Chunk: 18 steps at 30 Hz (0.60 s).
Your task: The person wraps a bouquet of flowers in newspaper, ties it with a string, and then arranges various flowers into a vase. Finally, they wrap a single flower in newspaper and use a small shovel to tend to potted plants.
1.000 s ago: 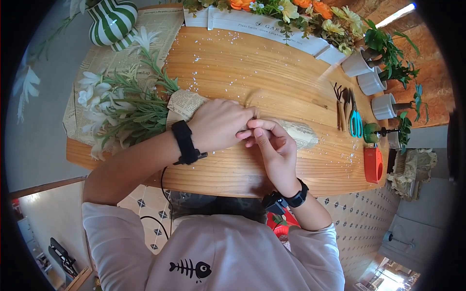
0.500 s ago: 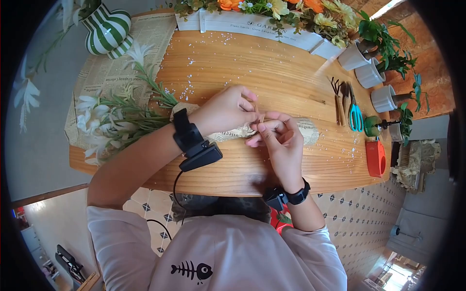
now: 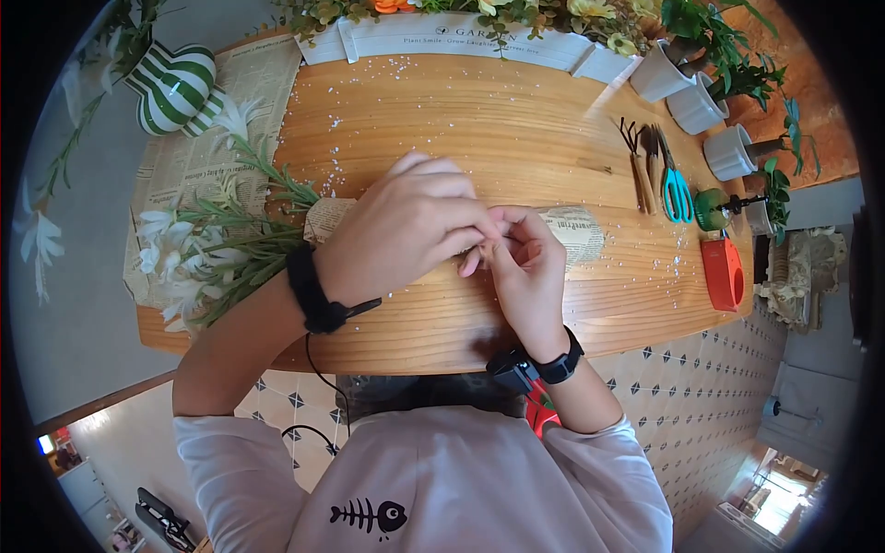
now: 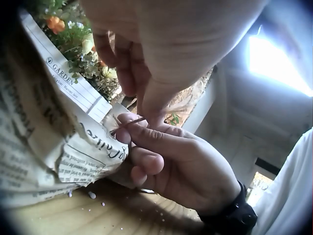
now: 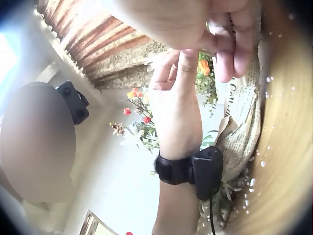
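A bouquet with white flowers point(image 3: 175, 249) lies across the wooden table, its stems wrapped in printed paper point(image 3: 576, 235). Over the wrap, the left hand point(image 3: 410, 226) and the right hand point(image 3: 535, 281) meet fingertip to fingertip. Between them, a thin brown strand point(image 4: 131, 122) shows in the left wrist view, pinched by the right hand point(image 4: 181, 159) at thumb and forefinger, with the left hand's point(image 4: 161, 58) fingertips on it too. In the right wrist view the left hand point(image 5: 176, 115) has thumb and fingers together; the strand there is hidden.
Printed sheets point(image 3: 198, 166) and a striped vase point(image 3: 175, 90) are at the back left. Behind stands a white planter point(image 3: 442, 43). At the right are small tools point(image 3: 645, 175), teal-handled scissors point(image 3: 678, 195), a red object point(image 3: 722, 274) and potted plants point(image 3: 728, 152). White bits are scattered over the table.
The left hand has turned, its back now more toward the head camera, and its fingers have closed in against the right hand's. The head view has shifted slightly; the bouquet stays in place.
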Available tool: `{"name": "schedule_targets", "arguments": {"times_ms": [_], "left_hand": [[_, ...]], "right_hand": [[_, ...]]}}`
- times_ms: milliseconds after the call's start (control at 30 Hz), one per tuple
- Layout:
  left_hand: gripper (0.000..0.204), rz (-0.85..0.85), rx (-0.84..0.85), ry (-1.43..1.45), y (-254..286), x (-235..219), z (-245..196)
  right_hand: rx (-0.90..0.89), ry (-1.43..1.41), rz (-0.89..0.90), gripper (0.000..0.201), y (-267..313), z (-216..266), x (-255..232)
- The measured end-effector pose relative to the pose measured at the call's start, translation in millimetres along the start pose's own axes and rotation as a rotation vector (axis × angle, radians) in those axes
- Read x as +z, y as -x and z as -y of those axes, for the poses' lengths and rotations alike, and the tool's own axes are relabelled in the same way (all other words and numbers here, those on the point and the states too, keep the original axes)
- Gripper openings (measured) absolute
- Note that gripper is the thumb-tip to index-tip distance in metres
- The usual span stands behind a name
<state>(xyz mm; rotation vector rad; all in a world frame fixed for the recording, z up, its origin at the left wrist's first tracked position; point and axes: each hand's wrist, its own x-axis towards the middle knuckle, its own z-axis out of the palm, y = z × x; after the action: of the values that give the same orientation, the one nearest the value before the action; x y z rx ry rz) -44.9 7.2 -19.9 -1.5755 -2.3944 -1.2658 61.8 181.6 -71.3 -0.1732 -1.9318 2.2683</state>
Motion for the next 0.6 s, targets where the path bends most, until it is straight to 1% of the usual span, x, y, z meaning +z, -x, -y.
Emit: {"name": "schedule_targets", "arguments": {"times_ms": [67, 133, 200, 267, 300, 367, 400, 467, 500, 567, 600], "left_hand": [[0.009, 0.024, 0.105, -0.15, -9.2, -1.6, -5.1], [0.012, 0.039, 0.086, -0.133, -14.9, 1.1, 3.2], [0.015, 0.056, 0.068, -0.115, -17.6, 3.4, 7.6], [0.02, 0.064, -0.06, 0.084, -18.7, 5.8, 9.4], [0.02, 0.069, -0.059, 0.088, -18.5, 4.8, 12.5], [0.024, 0.247, -0.374, 0.444, -17.2, -0.1, 21.2], [0.024, 0.244, -0.377, 0.443, -17.2, 0.4, 23.5], [0.021, 0.274, -0.379, 0.533, -14.8, 1.0, 28.0], [0.021, 0.27, -0.385, 0.532, -15.0, -0.8, 29.9], [0.022, 0.364, -0.49, 0.532, -18.3, -5.2, 30.6], [0.022, 0.361, -0.492, 0.534, -19.3, -7.4, 27.6]], "right_hand": [[-0.017, 0.059, 0.018, 0.014, 2.1, -4.1, -1.2], [-0.037, 0.119, 0.037, 0.014, 2.9, -4.4, -1.2], [-0.007, 0.056, 0.021, 0.013, 2.9, -2.7, -1.1], [-0.002, 0.076, 0.035, 0.014, 2.4, -3.7, -3.6], [0.0, 0.095, 0.053, 0.015, 2.4, -4.1, -4.9], [0.006, 0.066, 0.028, 0.015, 2.2, 1.6, -0.3], [0.008, 0.037, 0.012, 0.015, 1.3, 3.5, 1.8], [0.018, 0.042, 0.025, 0.014, 0.8, 2.8, -0.1], [0.025, 0.046, 0.034, 0.013, 1.0, 2.1, -0.3], [0.018, 0.013, 0.021, 0.012, 2.3, 0.4, 2.2], [0.007, -0.017, 0.002, 0.011, 2.9, 0.0, 2.5]]}}
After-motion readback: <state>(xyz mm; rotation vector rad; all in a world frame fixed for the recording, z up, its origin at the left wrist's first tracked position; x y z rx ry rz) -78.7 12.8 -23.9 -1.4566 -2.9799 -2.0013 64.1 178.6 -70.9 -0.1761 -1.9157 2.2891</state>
